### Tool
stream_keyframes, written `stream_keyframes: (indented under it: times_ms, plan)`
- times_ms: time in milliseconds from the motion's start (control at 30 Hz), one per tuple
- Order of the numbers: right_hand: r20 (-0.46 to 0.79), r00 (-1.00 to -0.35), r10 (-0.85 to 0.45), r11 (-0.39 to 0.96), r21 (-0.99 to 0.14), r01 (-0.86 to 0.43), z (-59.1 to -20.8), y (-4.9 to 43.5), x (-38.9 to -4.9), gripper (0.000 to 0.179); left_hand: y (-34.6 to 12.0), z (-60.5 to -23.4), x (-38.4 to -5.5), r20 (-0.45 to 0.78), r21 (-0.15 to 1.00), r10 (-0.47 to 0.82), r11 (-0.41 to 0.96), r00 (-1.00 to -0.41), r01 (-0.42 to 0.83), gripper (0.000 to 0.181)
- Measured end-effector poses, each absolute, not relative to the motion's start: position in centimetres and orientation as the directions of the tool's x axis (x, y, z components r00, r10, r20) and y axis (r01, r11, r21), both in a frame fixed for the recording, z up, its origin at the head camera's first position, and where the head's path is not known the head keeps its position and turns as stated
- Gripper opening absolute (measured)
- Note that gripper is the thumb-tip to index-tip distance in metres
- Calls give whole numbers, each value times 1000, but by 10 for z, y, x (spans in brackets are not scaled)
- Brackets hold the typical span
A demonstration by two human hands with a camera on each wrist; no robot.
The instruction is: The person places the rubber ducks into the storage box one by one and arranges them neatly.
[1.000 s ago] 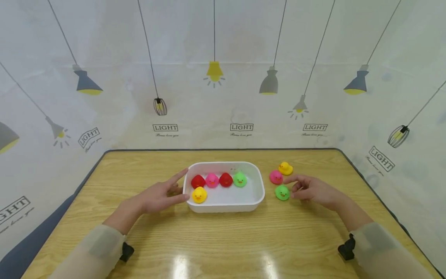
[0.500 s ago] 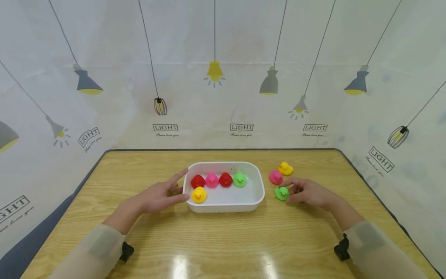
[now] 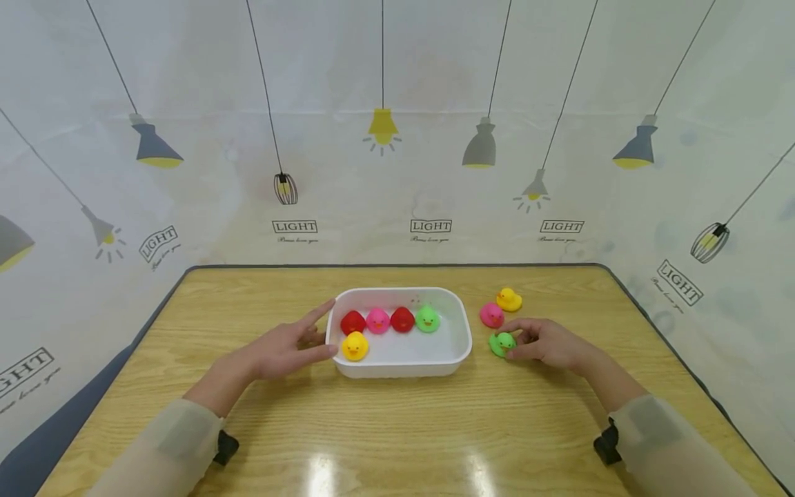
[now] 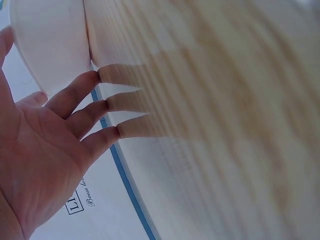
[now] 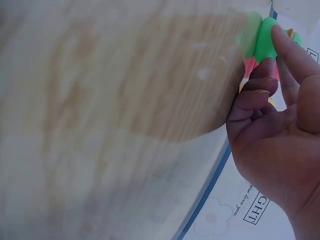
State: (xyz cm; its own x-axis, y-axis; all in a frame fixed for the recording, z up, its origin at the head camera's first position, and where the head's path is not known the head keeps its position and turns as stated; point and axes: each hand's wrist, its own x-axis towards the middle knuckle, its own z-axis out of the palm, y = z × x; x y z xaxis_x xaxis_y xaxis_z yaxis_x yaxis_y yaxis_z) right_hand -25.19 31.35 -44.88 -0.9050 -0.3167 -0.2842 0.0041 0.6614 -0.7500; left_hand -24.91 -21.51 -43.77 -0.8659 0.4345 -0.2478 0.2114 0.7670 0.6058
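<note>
My right hand (image 3: pixel 546 343) pinches a green rubber duck (image 3: pixel 500 344) between thumb and index finger, on the table right of the white tub. In the right wrist view the thumb lies along the green duck (image 5: pixel 266 42) while the other fingers curl beneath. My left hand (image 3: pixel 288 351) rests against the left end of the white tub (image 3: pixel 404 370), fingers spread, with thumb and index finger at its rim; the left wrist view has the palm and the tub's wall (image 4: pixel 55 45). Just behind the pinched duck sit a pink duck (image 3: pixel 492 316) and a yellow duck (image 3: pixel 509 300).
Inside the tub, a back row holds a red duck (image 3: pixel 352 323), a pink duck (image 3: pixel 377 321), another red duck (image 3: pixel 402 320) and a green duck (image 3: pixel 427 319). A yellow duck (image 3: pixel 355 346) sits at front left. A lamp-printed backdrop (image 3: pixel 385 193) borders the wooden table (image 3: pixel 397 428).
My right hand has moved slightly left onto the green duck and closed thumb and index finger on it; the duck has tilted a little. My left hand and the tub stay put.
</note>
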Motion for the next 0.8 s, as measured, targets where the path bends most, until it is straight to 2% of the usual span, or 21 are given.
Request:
stream_keyframes:
  times_ms: [500,800]
  plan:
    - [-267,-917,-298,687,-727,-12,-442,310,-247,48,-215,-438,-250,-245,611,437,763,-865,212,95]
    - [-87,-961,-262,664,-739,-114,-424,304,-241,50,-216,-441,-251,-249,605,429,769,-869,206,96]
